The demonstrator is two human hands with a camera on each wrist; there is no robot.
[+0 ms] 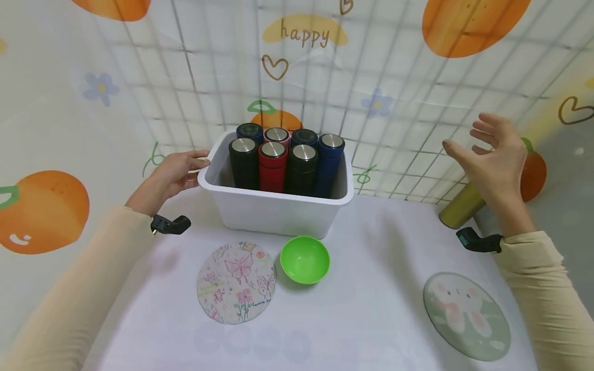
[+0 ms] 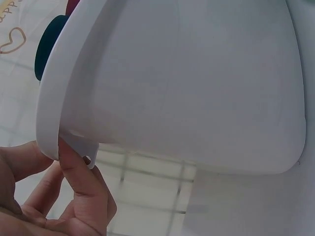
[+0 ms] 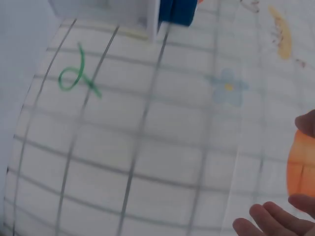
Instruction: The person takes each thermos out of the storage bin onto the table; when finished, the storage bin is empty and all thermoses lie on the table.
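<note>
White bin (image 1: 274, 212) stands pinched by the left hand (image 1: 178, 171).

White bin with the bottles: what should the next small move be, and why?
I'd probably bring the right hand to the right rim of the white bin. The left hand grips its left rim, while the right is raised, empty and apart from it. With several bottles inside, holding both ends would likely steady it better.

Bottles (image 1: 273, 172) part-hidden by white tub (image 1: 278, 208), gold cylinder (image 1: 461, 206) part-hidden by right grip (image 1: 498, 159)
</note>
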